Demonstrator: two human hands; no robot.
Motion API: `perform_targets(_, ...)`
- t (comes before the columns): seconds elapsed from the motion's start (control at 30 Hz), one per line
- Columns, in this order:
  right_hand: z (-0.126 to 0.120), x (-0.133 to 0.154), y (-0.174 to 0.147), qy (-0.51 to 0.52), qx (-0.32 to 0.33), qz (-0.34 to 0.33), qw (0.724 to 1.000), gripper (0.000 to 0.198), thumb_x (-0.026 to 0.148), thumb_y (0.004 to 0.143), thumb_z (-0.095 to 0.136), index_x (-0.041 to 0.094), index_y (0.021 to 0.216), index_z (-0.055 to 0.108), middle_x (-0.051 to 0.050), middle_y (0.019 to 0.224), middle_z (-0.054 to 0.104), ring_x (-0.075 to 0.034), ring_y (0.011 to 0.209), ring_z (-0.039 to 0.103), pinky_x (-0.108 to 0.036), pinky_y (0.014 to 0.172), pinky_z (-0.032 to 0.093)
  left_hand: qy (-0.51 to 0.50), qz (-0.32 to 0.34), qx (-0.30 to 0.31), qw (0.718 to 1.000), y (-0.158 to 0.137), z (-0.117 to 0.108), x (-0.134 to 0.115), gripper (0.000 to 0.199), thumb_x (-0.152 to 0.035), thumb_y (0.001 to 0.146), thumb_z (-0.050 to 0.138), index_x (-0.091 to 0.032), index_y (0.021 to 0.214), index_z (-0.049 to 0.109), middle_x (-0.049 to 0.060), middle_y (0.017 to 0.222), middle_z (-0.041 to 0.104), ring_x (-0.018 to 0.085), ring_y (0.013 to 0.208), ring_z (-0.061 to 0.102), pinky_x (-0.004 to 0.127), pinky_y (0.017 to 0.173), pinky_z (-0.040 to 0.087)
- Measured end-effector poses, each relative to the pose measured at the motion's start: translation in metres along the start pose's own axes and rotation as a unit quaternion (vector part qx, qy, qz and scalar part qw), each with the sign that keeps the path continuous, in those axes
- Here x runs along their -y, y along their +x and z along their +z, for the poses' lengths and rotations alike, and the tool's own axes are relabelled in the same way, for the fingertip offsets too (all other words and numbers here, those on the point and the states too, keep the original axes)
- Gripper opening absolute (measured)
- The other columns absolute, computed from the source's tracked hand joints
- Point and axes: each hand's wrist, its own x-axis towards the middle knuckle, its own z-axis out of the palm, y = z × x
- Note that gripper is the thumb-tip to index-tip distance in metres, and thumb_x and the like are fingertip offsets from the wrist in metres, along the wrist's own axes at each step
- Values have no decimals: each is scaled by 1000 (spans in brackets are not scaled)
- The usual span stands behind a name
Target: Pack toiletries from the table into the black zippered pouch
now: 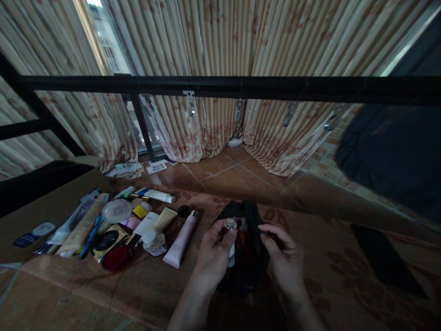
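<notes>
Black pouch (pixel 246 257) sits upright on the mat (pixel 155 285), between my hands, mouth open. Right hand (pixel 284 257) pinches its rim; left hand (pixel 213 257) is closed on a small capped bottle (pixel 229 226) at the opening. Risk: the soft pouch could tip or fold, so the bottle slips toward the tubes (pixel 181 239) just left.

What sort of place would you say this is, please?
Probably a room in a home: patterned curtains hang to a tiled floor, and cosmetic tubes lie on a woven mat.
</notes>
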Motion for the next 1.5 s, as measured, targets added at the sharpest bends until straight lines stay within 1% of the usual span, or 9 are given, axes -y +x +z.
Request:
perform_targets(0.43,-2,-1,0,-8,-6,10,1000,10,31,79,69,27,84,77,-4,102,72,-22,100,65,-35,87,48,34,23,13,999,1,-4,7,27,-42,87,64,-18,98,67,4,87,68,15,77,60,23,67,45)
perform_targets(0.57,-2,-2,1,-6,-1,5,1000,12,32,79,69,26,85,77,-5,102,72,-23,99,65,-35,84,50,20,36,5,999,4,-3,8,27,-40,82,70,-16,92,66,3,82,66,13,71,57,22,64,44)
perform_targets(0.8,-1,-4,0,-4,3,0,1000,11,31,80,68,25,84,76,-6,106,71,-23,102,66,-36,88,50,-29,38,-3,999,3,0,10,30,-39,76,77,-16,86,62,-1,75,62,10,63,51,20,58,40)
perform_targets(0.97,-2,7,1,-36,19,-48,998,9,29,82,67,24,85,74,-8,116,68,-23,108,64,-37,89,51,-46,65,-19,997,4,2,6,28,-35,72,79,-16,83,62,0,75,63,11,67,54,21,61,42)
perform_targets(1.13,-2,33,0,-70,25,-103,992,9,28,82,69,24,89,74,-8,114,70,-24,108,65,-40,94,52,-35,103,-38,993,-4,6,-8,22,-30,74,78,-16,83,63,2,80,66,14,74,58,22,67,45)
perform_targets(1.23,4,48,-6,-55,68,-113,990,15,23,84,67,26,96,74,-7,112,72,-24,106,68,-37,91,55,-43,129,-33,990,-11,8,-15,22,-28,75,79,-17,88,65,3,86,69,16,80,62,24,72,49)
perform_targets(1.3,10,55,-11,-50,117,-106,986,28,18,83,64,28,109,71,-5,114,72,-22,105,69,-34,90,56,-53,156,-36,986,-14,8,-18,21,-26,75,79,-19,91,67,4,95,71,17,88,64,25,79,50)
perform_targets(1.4,18,61,-17,-64,206,-97,972,53,12,81,61,31,131,61,-3,128,67,-22,118,65,-35,99,53,-77,192,-49,977,-16,7,-20,22,-23,72,81,-21,91,70,5,111,69,20,102,64,27,89,50)
perform_targets(1.5,25,60,-21,-85,246,-97,961,61,12,81,60,31,138,55,-4,134,64,-23,124,61,-37,102,52,-80,219,-29,972,-16,5,-20,22,-23,70,82,-22,90,73,6,119,67,24,117,60,32,99,47)
